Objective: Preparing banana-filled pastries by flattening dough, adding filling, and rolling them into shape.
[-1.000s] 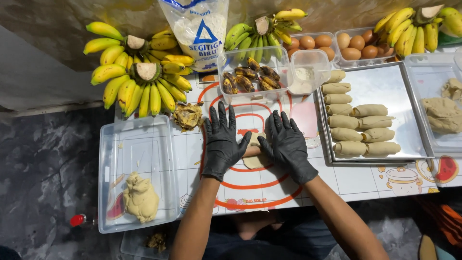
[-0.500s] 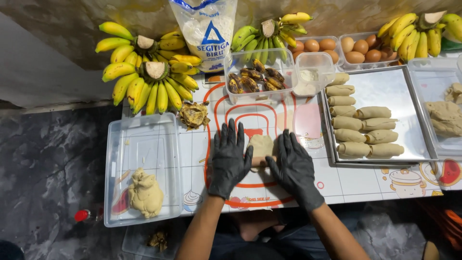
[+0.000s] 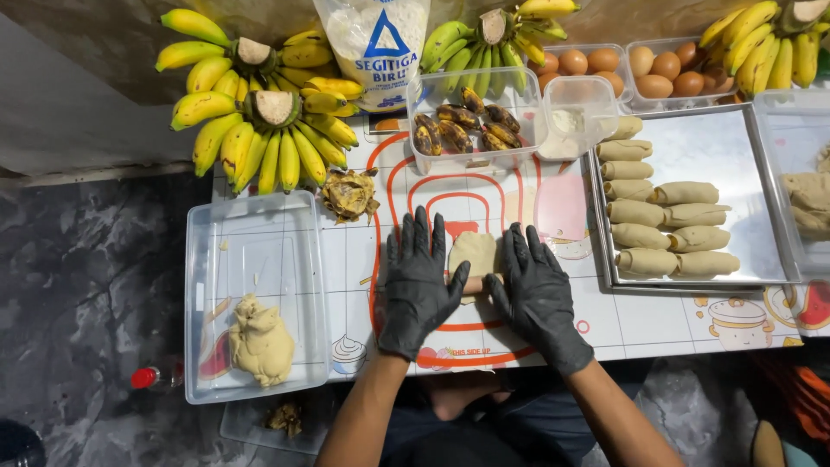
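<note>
On the tabletop (image 3: 346, 259), we press our gloved left hand (image 3: 418, 285) and right hand (image 3: 538, 294) flat, fingers spread apart, on either side of a dough sheet (image 3: 474, 255) at the mat's centre, apparently rolling it around a filling. Finished rolls (image 3: 666, 225) fill the tray (image 3: 743, 147) at right; bananas (image 3: 259, 112) wait behind. Finishing the roll calls for even pressure.

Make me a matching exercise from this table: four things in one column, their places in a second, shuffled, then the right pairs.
Things
1. dough sheet
2. dough lump
3. rolled dough pieces
4. cooked bananas

Places
A. on the metal tray
B. in the clear tub by the flour bag
C. between the left hand and right hand
D. in the clear bin at the table's left end

Pairs: 1-C, 2-D, 3-A, 4-B
</note>
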